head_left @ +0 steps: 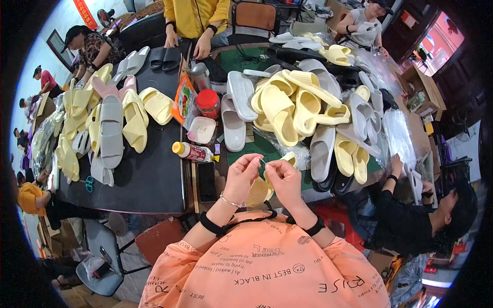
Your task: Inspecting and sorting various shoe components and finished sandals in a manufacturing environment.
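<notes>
My left hand (242, 177) and my right hand (284, 182) meet in front of my chest at the table's near edge. The thumb and fingers of each are pinched together on a thin pale strand (263, 160), too small to tell its kind. Just below and between them is a yellow slipper (258, 193), partly covered by my right hand. Another yellow slipper (290, 158) shows its tip behind my right fingers. Beyond lies a big heap of yellow slippers (278, 115) and grey slippers (322, 149).
Left of my hands are a yellow-capped bottle (191, 151), a black phone (207, 182), a white container (201, 130) and a red-lidded jar (208, 103). More slippers (111, 131) cover the black table at left, near teal scissors (89, 184). A co-worker in black (411, 215) sits at right; others work around.
</notes>
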A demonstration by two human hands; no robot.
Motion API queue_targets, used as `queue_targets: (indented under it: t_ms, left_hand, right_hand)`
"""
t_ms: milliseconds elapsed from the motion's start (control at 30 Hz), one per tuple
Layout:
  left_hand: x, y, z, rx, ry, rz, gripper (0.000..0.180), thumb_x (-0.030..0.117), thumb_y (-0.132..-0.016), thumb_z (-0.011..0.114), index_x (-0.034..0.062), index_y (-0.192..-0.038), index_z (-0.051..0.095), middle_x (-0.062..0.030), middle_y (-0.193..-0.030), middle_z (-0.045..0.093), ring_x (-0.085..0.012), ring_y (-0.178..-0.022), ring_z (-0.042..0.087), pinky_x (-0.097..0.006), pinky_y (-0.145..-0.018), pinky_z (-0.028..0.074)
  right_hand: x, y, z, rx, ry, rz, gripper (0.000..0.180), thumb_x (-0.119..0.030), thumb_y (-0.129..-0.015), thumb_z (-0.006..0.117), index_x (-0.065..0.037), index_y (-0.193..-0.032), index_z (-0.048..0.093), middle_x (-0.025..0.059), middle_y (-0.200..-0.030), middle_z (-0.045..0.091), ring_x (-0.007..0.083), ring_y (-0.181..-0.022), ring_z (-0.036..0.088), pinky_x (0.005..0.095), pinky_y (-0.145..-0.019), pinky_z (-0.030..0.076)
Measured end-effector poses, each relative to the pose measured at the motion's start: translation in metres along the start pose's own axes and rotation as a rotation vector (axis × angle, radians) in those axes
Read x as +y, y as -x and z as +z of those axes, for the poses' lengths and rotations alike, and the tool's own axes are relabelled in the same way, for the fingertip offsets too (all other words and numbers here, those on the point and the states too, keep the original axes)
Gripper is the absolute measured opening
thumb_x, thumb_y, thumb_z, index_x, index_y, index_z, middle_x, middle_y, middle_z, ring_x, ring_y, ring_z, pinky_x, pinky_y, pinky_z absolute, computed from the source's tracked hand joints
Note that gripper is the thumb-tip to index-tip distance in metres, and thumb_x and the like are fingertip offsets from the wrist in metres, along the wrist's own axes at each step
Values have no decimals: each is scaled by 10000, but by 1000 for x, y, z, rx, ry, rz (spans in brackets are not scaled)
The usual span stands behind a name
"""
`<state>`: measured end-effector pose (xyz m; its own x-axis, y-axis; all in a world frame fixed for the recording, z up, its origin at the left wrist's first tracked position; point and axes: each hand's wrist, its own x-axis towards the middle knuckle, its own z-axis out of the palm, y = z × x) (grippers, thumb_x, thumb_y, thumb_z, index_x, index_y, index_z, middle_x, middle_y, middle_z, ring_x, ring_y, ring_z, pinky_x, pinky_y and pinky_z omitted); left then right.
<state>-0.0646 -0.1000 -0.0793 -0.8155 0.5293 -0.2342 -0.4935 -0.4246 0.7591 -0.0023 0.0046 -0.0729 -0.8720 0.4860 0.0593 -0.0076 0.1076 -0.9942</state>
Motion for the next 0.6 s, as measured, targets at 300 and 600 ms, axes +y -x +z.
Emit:
queue_targets:
  t_ms: [300,600]
  left_hand:
    - [-2,11,0,67,-272,211,99,75,-792,512,32,-861,568,48,-739,527,-8,-636,430,-153,-556,363]
    - [1,23,-2,-22,-72,137,125,126,-804,524,15,-861,541,27,-757,532,-24,-664,466,-161,-593,392]
  right_hand:
    - [1,6,2,4,119,-24,101,-89,-753,558,8,-782,549,-11,-624,523,23,-544,431,173,-489,359]
    - [-5,12,10,-35,-108,4,71,-66,-767,546,5,-766,539,-18,-657,530,11,-569,451,153,-513,365]
